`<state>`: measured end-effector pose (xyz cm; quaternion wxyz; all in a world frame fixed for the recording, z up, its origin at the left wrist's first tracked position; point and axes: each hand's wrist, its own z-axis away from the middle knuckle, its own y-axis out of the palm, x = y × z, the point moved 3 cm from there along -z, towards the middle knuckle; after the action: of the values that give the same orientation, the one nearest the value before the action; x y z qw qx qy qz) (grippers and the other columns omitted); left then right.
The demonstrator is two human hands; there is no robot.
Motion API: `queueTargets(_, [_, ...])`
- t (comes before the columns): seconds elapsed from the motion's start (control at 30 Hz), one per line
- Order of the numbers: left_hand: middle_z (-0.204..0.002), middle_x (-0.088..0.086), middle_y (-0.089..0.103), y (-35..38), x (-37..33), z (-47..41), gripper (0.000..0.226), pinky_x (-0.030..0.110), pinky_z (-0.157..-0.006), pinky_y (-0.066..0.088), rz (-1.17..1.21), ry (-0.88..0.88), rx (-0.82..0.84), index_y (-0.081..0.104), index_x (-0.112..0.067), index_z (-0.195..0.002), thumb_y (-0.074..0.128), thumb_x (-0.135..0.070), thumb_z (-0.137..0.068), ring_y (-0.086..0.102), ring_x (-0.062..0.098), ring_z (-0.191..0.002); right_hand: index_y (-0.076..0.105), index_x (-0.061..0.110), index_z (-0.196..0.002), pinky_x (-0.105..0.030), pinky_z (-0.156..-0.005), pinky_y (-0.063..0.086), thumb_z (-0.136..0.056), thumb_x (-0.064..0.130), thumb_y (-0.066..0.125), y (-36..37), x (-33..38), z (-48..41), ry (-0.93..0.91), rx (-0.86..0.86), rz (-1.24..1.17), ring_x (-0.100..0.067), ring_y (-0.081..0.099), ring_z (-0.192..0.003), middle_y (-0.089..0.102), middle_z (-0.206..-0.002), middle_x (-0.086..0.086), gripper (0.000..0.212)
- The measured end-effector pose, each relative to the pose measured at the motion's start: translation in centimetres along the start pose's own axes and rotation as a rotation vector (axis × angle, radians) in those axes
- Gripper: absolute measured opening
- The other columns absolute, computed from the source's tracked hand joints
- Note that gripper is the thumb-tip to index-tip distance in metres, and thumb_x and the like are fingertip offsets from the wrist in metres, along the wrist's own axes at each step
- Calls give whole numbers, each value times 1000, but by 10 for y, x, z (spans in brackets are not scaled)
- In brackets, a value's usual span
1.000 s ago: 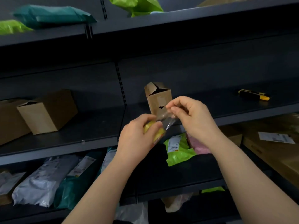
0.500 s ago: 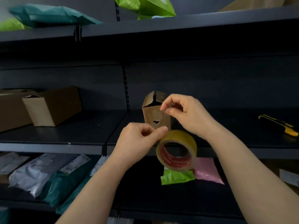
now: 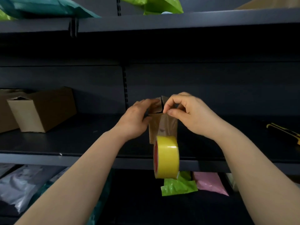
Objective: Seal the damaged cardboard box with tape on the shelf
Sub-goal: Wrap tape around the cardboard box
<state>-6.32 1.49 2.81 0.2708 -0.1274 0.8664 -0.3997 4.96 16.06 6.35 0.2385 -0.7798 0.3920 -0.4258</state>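
Dark metal shelf [image 3: 97, 159], several tiers. On middle tier: small box [image 3: 153, 127] upright at centre, bigger carton [image 3: 42, 109] well left, yellow-black tool [image 3: 282, 132] far right. Below: grey [image 3: 19, 184], green [image 3: 178, 185], pink [image 3: 211, 184] mailers.

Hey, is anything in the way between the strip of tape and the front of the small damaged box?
Nothing visible. The tape strip hangs directly over the small box front, pinched by the right hand at the top; the left hand steadies the box's side; the roll dangles below.
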Motion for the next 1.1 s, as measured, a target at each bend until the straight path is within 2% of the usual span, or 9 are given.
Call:
queueTargets(0.1, [-130, -4, 57, 5, 4, -5, 62, 39, -106, 44, 51, 36, 42, 43, -28, -143, 62, -3, -89, 50, 15, -124, 61, 32, -86, -14, -69, 42, -97, 18, 56, 2, -7, -11, 69, -8, 11, 3, 54, -82, 58, -91, 15, 18])
queueTargets(0.27, [-124, -5, 59, 4, 12, -6, 60, 39, -105, 44, 93, 67, 19, 46, -26, -140, 62, -1, -88, 52, 15, -121, 58, 32, -89, -36, -80, 51, -100, 21, 50, 4, -17, -22, 187, 32, 49, -12, 58, -91, 61, -93, 11, 18])
queueTargets(0.4, [-116, -8, 59, 2, 9, -2, 40, 32, -100, 45, 162, 0, 46, 55, -31, -114, 58, 1, -89, 54, 11, -113, 57, 32, -89, -37, -81, 52, -100, 22, 49, 7, -18, -31, 203, 69, 90, -13, 59, -92, 61, -97, 11, 17])
queueTargets(0.5, [-102, -2, 62, -1, 6, 1, 10, 37, -86, 45, 362, -114, 60, 58, -25, -92, 50, -21, -89, 57, 15, -99, 57, 32, -89, -36, -80, 53, -100, 22, 49, 11, -18, -38, 195, 77, 119, -13, 59, -91, 60, -97, 12, 17])
queueTargets(0.63, [-124, -16, 59, 3, -2, 12, 58, 24, -94, 38, 433, -153, 117, 70, -26, -67, 39, -74, -78, 53, 1, -114, 58, 33, -88, -41, -81, 55, -99, 21, 52, 17, -17, -49, 164, 102, 170, -12, 60, -90, 62, -96, 11, 17])
queueTargets(0.7, [-141, -22, 45, 9, -6, 17, 67, 16, -93, 30, 420, -186, 141, 77, -27, -72, 41, -83, -68, 40, -5, -126, 58, 33, -88, -43, -83, 54, -98, 20, 52, 18, -16, -53, 148, 120, 189, -13, 60, -92, 62, -98, 11, 18])
queueTargets(0.9, [-157, -14, 31, 23, -19, 27, 41, 23, -102, 11, 404, -359, -57, 73, -15, -61, 71, -52, -78, 1, 1, -148, 60, 31, -90, -40, -89, 52, -99, 19, 52, 15, -21, -58, 149, 161, 155, -7, 62, -93, 69, -93, 12, 17])
queueTargets(1.0, [-153, -12, 37, 27, -25, 35, 35, 24, -100, 18, 439, -441, -151, 69, -19, -55, 72, -45, -78, 9, 4, -148, 60, 31, -90, -39, -90, 53, -98, 20, 53, 12, -27, -60, 157, 189, 127, -3, 64, -92, 72, -90, 13, 15])
queueTargets(1.1, [-124, -15, 57, 33, -33, 43, 37, 28, -92, 39, 463, -490, -279, 68, -19, -52, 70, -51, -72, 43, 9, -130, 62, 30, -90, -42, -89, 53, -97, 18, 55, 11, -32, -62, 141, 210, 120, -5, 65, -90, 71, -89, 13, 15])
